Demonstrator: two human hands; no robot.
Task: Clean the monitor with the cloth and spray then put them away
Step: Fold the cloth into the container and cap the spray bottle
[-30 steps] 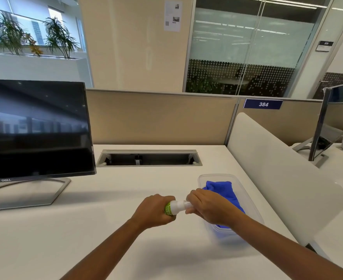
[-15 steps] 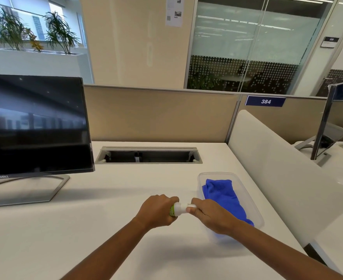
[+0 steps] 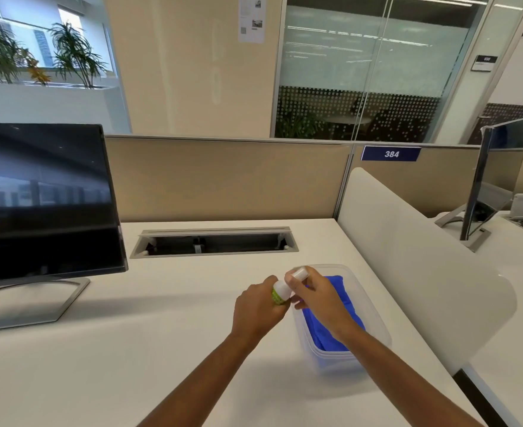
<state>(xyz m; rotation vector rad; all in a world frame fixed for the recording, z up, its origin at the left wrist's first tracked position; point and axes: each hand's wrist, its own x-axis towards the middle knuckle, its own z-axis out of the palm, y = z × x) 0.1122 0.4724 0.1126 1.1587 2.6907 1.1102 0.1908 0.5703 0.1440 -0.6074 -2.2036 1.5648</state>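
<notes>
A small spray bottle (image 3: 280, 291) with a green label and white top is gripped by my left hand (image 3: 258, 309) above the desk. My right hand (image 3: 317, 295) pinches the bottle's clear cap (image 3: 298, 274) at the upper end. Just to the right stands a clear plastic container (image 3: 374, 318) holding the folded blue cloth (image 3: 331, 331), partly hidden by my right wrist. The dark monitor (image 3: 41, 201) stands on its silver stand at the left of the white desk (image 3: 161, 334).
An open cable tray (image 3: 214, 241) is set into the desk behind my hands. A white divider panel (image 3: 414, 257) runs along the right side, with a second monitor (image 3: 491, 180) beyond it. A beige partition (image 3: 223, 177) closes the back.
Both hands have lifted the bottle and tilted it more upright, and my right hand now holds the cap at the tip. The view has shifted slightly.
</notes>
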